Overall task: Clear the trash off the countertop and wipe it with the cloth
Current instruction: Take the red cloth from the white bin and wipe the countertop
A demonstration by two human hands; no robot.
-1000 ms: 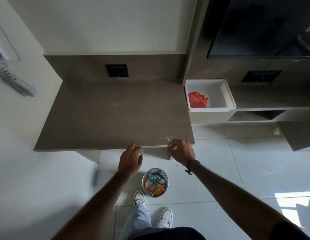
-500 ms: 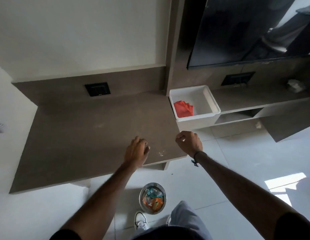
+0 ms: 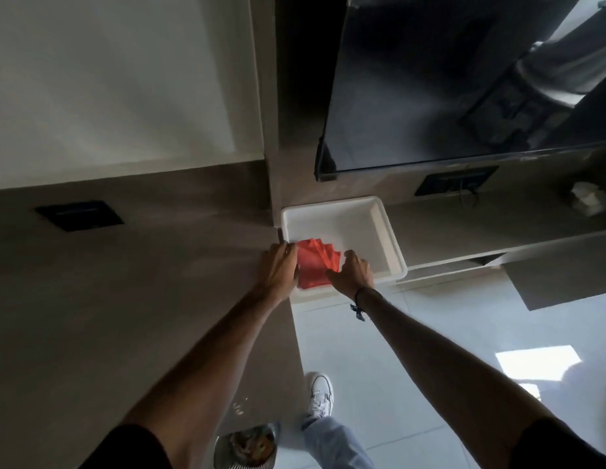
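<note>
Head view, ordered by size, all positions referenced to the white plastic tub [image 3: 384, 228]. Brown countertop [image 3: 125, 299]: extends to the left of the tub, its right edge abutting the tub's left wall; the surface shows no loose trash, only a few pale specks near its front corner, so clearing appears done and wiping is judged the step in hand. Wall-mounted dark screen [image 3: 447, 79]: above the tub, uninvolved. The tub sits on a lower shelf beside the counter, evidently as storage for cloths. Wire waste bin [image 3: 244, 448]: on the floor well below the tub, under the counter's front edge, holding coloured wrappers. Red cloth stack [image 3: 311, 265]: folded, in the tub's near left corner. Left hand [image 3: 278, 270]: at the tub's left rim, fingers against the stack's left side, seemingly steadying it. Right hand [image 3: 354, 272]: inside the tub, fingers on the stack's right edge, apparently separating one cloth; whether it is pinched cannot be told.
</note>
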